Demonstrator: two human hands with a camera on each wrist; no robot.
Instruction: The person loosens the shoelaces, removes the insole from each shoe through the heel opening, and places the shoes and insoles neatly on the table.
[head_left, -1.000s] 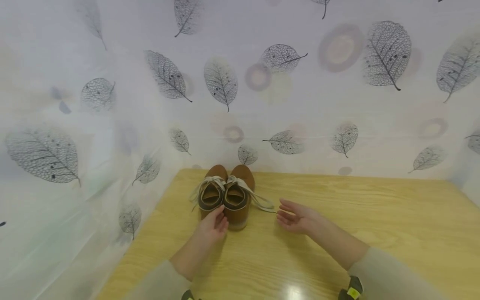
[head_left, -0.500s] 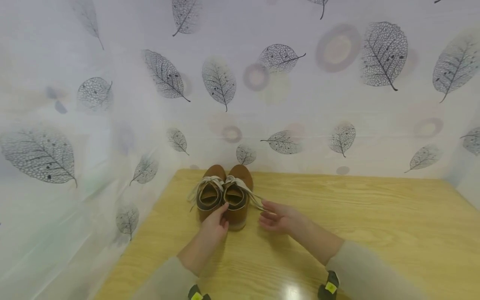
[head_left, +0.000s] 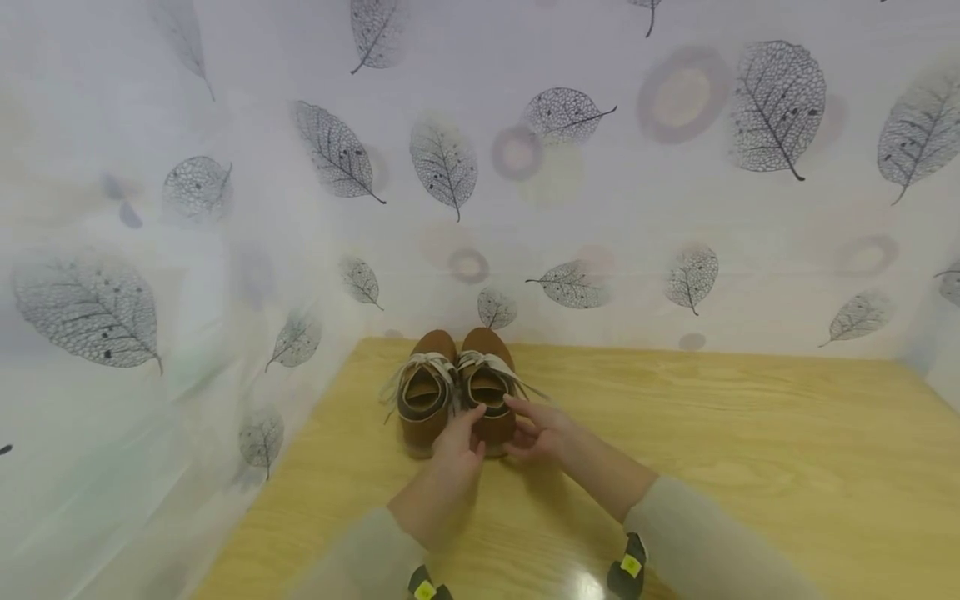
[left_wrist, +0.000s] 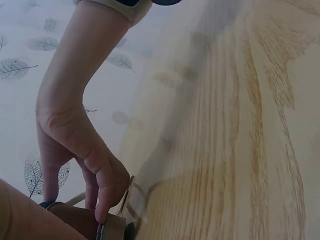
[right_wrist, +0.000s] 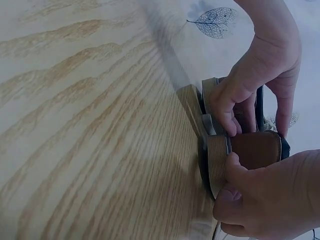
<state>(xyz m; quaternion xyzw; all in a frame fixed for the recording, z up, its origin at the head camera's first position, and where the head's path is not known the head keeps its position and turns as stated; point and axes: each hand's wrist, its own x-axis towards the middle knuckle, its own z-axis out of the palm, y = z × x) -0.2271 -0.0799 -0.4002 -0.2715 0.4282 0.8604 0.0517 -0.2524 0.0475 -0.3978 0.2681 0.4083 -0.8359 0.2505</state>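
Observation:
A pair of brown lace-up shoes with pale laces stands on the table, toes toward the back curtain. My left hand (head_left: 454, 450) has come between the two shoes and holds the inner side of the right shoe (head_left: 486, 343) at its heel. On the outer side my right hand (head_left: 543, 433) grips the same heel, thumb up by the collar and fingers low near the sole. The right wrist view shows the brown heel (right_wrist: 255, 149) and ribbed sole between both hands. Beside it is the left shoe (head_left: 422, 432), untouched by the right hand. A loose lace trails right.
The shoes stand near the back left of the wood-grain table (head_left: 712, 450). A pale curtain (head_left: 622, 200) printed with leaves rises behind the table and along its left side.
My right hand has moved left from the bare table to the right shoe. My left hand has shifted right, in between the shoes. The right shoe's heel has swung slightly right, away from the left shoe.

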